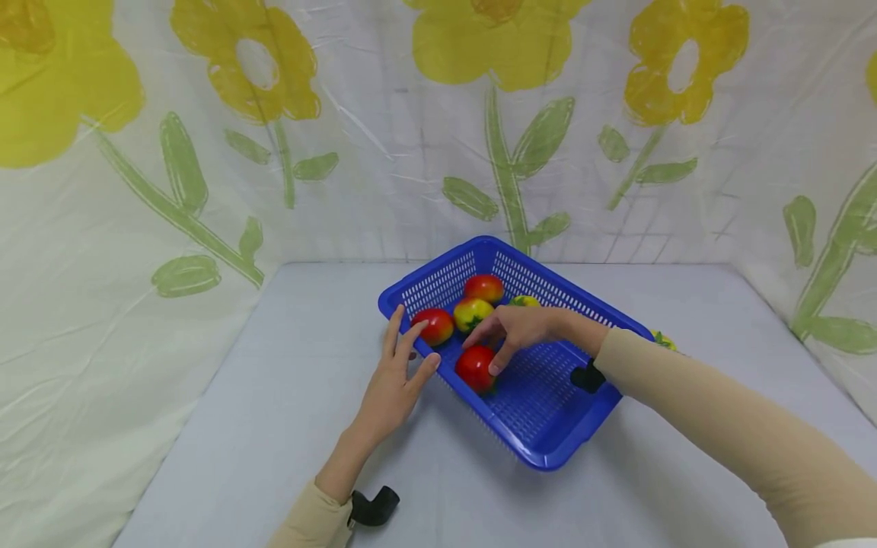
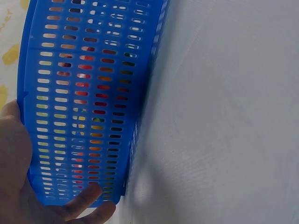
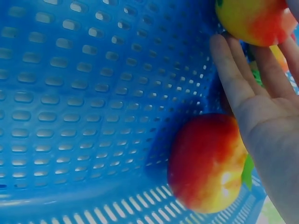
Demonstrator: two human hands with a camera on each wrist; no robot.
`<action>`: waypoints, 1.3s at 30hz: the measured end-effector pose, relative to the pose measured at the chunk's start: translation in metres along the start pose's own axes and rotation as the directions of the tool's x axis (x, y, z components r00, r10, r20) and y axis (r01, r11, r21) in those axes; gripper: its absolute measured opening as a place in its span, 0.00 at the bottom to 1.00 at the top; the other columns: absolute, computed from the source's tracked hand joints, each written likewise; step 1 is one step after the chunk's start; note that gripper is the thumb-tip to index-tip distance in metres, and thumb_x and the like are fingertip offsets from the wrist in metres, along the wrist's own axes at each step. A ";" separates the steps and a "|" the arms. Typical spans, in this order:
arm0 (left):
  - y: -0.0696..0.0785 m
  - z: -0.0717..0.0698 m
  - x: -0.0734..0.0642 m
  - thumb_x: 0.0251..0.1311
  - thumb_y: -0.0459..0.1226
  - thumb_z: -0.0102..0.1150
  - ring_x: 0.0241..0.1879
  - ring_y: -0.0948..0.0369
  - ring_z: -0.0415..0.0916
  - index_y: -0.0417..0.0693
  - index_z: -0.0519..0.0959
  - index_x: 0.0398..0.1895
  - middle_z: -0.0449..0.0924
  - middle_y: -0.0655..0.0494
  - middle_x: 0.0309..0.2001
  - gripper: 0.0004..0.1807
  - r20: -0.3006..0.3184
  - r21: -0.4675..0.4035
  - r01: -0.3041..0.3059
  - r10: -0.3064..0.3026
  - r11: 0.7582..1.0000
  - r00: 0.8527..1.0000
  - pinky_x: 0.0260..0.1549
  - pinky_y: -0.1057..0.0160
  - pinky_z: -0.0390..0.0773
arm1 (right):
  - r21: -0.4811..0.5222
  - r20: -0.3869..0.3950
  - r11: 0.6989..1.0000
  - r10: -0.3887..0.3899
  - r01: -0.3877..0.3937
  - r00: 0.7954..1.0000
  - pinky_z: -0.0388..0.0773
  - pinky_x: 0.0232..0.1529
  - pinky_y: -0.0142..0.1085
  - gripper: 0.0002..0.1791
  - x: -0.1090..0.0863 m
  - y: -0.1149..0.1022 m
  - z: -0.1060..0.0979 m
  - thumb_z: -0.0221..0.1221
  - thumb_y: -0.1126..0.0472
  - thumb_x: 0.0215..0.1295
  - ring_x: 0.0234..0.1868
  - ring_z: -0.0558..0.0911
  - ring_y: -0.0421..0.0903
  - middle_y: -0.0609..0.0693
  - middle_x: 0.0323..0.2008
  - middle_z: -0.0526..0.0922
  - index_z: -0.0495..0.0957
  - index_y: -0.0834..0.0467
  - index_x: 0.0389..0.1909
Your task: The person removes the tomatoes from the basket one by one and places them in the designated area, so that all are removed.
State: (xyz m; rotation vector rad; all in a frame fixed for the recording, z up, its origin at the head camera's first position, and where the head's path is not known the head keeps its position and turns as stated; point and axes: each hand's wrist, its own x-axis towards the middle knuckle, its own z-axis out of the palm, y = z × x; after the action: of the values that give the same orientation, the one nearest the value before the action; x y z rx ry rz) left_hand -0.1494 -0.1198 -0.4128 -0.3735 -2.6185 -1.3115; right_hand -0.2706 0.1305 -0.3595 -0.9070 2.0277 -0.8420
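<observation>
A blue plastic basket (image 1: pixel 534 411) with slotted walls stands at an angle on the table. Inside it, my right hand (image 1: pixel 524 326) holds a round red-and-yellow fruit (image 1: pixel 475 368) near the left wall, thumb on one side and fingers on the other. In the right wrist view this fruit (image 3: pixel 257 21) shows yellow and red between thumb and fingers, while another red-and-yellow fruit (image 3: pixel 205 163) with a green leaf lies below the hand. My left hand (image 1: pixel 389 392), fingers spread, is at the basket's left rim. The left wrist view shows its thumb by the rim and fingertips near the slotted wall (image 2: pixel 84 93).
Farther back in the basket lie a red fruit (image 1: pixel 483 288), a yellow-green one (image 1: pixel 472 313), a red one (image 1: pixel 435 326) and a yellow one (image 1: pixel 524 301). Another yellow fruit (image 1: pixel 663 340) shows just past the right rim. A flowered curtain (image 1: pixel 363 167) hangs behind the table (image 1: pixel 274 426).
</observation>
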 end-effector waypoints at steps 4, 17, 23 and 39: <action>-0.001 0.000 0.000 0.70 0.56 0.50 0.56 0.51 0.73 0.59 0.61 0.75 0.30 0.68 0.78 0.33 -0.002 0.005 -0.003 0.003 1.000 1.000 0.45 0.49 0.80 | 0.003 -0.003 1.000 0.001 -0.001 1.000 0.72 0.59 0.45 0.32 0.001 0.000 0.000 0.72 0.58 0.56 0.60 0.73 0.46 0.43 0.56 0.79 0.76 0.54 0.64; -0.003 0.000 0.001 0.70 0.58 0.48 0.57 0.50 0.72 0.62 0.61 0.74 0.29 0.72 0.77 0.33 0.011 0.005 0.013 -0.013 1.000 1.000 0.46 0.50 0.79 | -0.024 -0.034 1.000 -0.001 0.001 0.999 0.71 0.60 0.48 0.34 0.001 -0.006 0.007 0.74 0.61 0.53 0.58 0.74 0.48 0.43 0.55 0.80 0.76 0.58 0.63; -0.004 0.000 0.001 0.70 0.58 0.48 0.57 0.51 0.72 0.62 0.60 0.74 0.29 0.72 0.77 0.33 0.011 0.002 0.015 -0.015 1.000 1.000 0.46 0.49 0.79 | -0.064 -0.050 0.998 0.011 -0.015 0.999 0.69 0.61 0.50 0.36 0.002 -0.010 0.010 0.75 0.60 0.51 0.61 0.71 0.49 0.44 0.58 0.78 0.75 0.57 0.64; -0.002 0.001 0.000 0.70 0.56 0.50 0.56 0.49 0.73 0.58 0.62 0.74 0.31 0.66 0.78 0.32 -0.008 0.010 -0.010 0.010 1.000 1.000 0.46 0.49 0.80 | -0.061 -0.054 0.998 0.013 -0.017 0.998 0.73 0.58 0.47 0.35 0.000 -0.009 0.009 0.76 0.59 0.50 0.59 0.73 0.48 0.42 0.55 0.78 0.76 0.55 0.62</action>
State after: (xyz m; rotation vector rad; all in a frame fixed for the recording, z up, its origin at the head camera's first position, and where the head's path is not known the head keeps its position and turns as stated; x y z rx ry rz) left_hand -0.1498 -0.1199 -0.4150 -0.3789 -2.6126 -1.2933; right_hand -0.2601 0.1232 -0.3573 -0.9110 2.1147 -0.8073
